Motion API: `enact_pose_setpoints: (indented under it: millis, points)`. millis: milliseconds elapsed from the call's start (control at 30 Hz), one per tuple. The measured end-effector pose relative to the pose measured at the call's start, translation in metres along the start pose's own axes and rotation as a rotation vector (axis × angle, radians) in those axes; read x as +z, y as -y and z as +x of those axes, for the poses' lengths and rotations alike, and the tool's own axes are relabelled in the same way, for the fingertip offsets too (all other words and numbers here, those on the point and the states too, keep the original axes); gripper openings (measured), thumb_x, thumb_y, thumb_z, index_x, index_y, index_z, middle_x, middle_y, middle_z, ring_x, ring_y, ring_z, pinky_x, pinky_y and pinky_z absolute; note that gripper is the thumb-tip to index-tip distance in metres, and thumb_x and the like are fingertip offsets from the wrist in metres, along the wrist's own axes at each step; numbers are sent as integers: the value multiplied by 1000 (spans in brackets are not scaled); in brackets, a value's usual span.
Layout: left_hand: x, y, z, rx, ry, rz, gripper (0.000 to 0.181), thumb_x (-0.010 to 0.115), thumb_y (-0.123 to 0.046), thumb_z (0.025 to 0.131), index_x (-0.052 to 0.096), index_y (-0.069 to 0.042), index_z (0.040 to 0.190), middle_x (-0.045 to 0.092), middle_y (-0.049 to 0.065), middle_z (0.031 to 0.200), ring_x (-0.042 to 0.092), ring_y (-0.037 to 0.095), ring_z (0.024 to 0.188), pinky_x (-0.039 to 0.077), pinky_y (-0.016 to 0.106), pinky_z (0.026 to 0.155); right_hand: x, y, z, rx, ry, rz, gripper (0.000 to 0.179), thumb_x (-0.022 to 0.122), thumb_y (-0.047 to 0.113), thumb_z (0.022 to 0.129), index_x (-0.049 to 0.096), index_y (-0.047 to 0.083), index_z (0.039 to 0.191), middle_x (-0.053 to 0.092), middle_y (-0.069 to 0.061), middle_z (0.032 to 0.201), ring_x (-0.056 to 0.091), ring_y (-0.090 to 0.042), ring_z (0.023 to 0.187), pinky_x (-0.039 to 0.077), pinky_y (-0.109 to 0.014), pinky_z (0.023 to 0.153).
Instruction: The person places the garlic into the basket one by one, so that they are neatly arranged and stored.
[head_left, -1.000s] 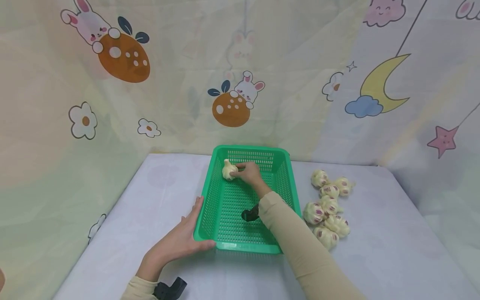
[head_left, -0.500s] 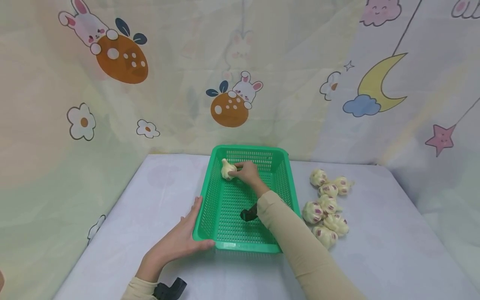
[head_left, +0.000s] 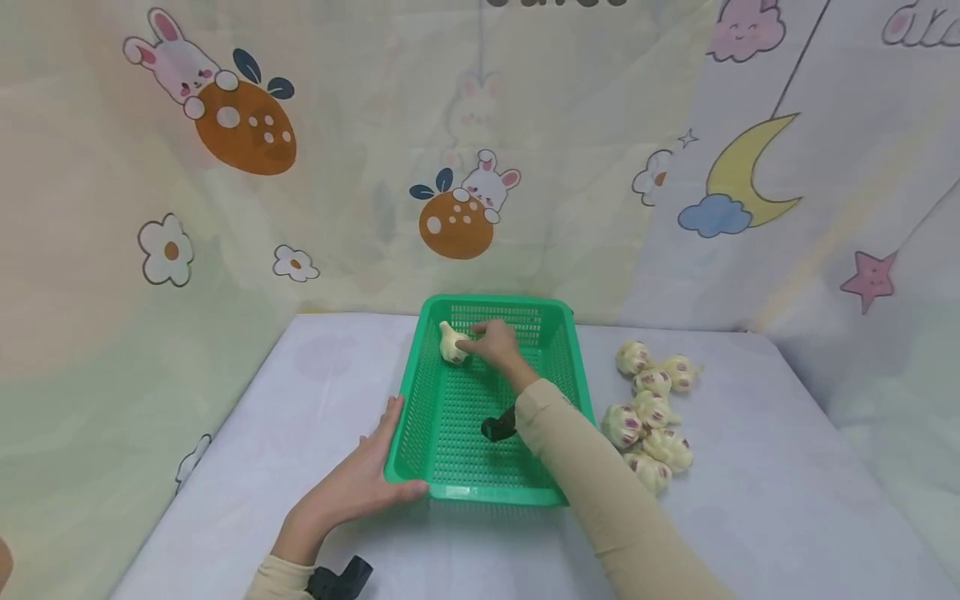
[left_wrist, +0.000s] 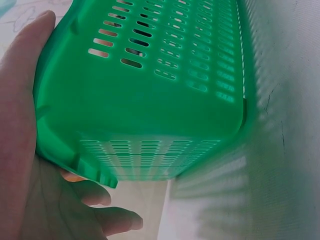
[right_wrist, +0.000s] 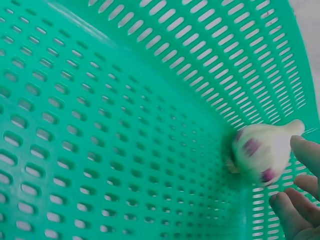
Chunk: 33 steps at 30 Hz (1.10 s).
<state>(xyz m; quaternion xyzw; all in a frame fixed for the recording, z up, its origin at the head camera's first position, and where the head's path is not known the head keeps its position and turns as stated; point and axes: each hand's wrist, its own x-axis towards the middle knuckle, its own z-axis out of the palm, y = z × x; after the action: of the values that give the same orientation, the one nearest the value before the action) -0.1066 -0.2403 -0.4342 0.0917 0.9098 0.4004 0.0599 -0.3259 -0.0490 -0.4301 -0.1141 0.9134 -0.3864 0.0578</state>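
A garlic bulb (head_left: 453, 343) with purple patches leans in the far left corner of a green slotted basket (head_left: 491, 493). My right hand (head_left: 495, 343) is at the bulb's right side inside the basket. In the right wrist view the fingers (right_wrist: 306, 152) and thumb are spread beside the garlic, with a gap at the thumb; whether a fingertip touches it I cannot tell. My left hand (head_left: 360, 479) rests against the basket's near left corner, thumb along the front rim and fingers along the left side. From the left wrist, the basket's outer wall (left_wrist: 140, 105) fills the view.
Several garlic bulbs (head_left: 652, 408) lie in a cluster on the white tabletop (head_left: 750, 500), right of the basket. A patterned cloth backdrop (head_left: 360, 167) rises behind and beside the table. Black wrist mounts (head_left: 341, 577) sit on both arms.
The bulb has tipped slightly to the left, and my right fingers have loosened from it. My left hand stays on the basket's corner. The head view has shifted a little.
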Motion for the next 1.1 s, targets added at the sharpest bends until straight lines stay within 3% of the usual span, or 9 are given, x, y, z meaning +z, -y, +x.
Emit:
enact_pose_setpoints:
  millis: [133, 433, 567, 733, 900, 1100]
  points:
    - [2, 0, 1, 11, -5, 8, 120, 74, -49, 74, -8, -14, 153, -5, 17, 159, 11, 39, 144, 7, 74, 105, -14, 7, -5, -43, 13, -9, 52, 71, 37, 84, 62, 6, 126, 61, -9, 129, 58, -27, 116, 49, -41, 93]
    - [0, 1, 0, 4, -21, 15, 119, 74, -52, 74, -11, -24, 153, -5, 11, 160, 13, 35, 145, 7, 72, 106, -65, 31, -33, -170, 92, 9, 55, 71, 38, 84, 60, 10, 130, 59, -9, 133, 60, -26, 118, 51, -39, 92]
    - [-2, 0, -1, 6, -22, 24, 119, 74, -51, 74, -11, -21, 153, -4, 13, 160, 13, 37, 145, 6, 72, 106, -91, 29, -50, -244, 83, -71, 52, 72, 38, 83, 62, 12, 127, 60, -7, 131, 60, -24, 117, 51, -39, 92]
    - [-1, 1, -2, 22, -27, 42, 120, 75, -49, 74, -11, -20, 153, -4, 14, 160, 12, 38, 145, 6, 73, 105, -122, 9, -76, -329, 74, -232, 50, 72, 33, 84, 61, 11, 128, 61, -8, 129, 60, -25, 116, 52, -37, 91]
    - [1, 0, -1, 32, -24, 53, 121, 75, -50, 74, -11, -19, 153, -3, 16, 160, 10, 39, 145, 5, 73, 105, -152, -18, -100, -313, 84, -279, 54, 72, 28, 85, 57, 8, 132, 55, -13, 134, 54, -32, 122, 51, -39, 93]
    - [1, -1, -1, 28, -20, 85, 120, 74, -53, 73, -8, -17, 153, -3, 18, 159, 9, 42, 145, 6, 75, 104, -179, -55, -122, -338, -5, -424, 52, 72, 27, 85, 58, 4, 130, 57, -17, 131, 57, -34, 115, 51, -45, 91]
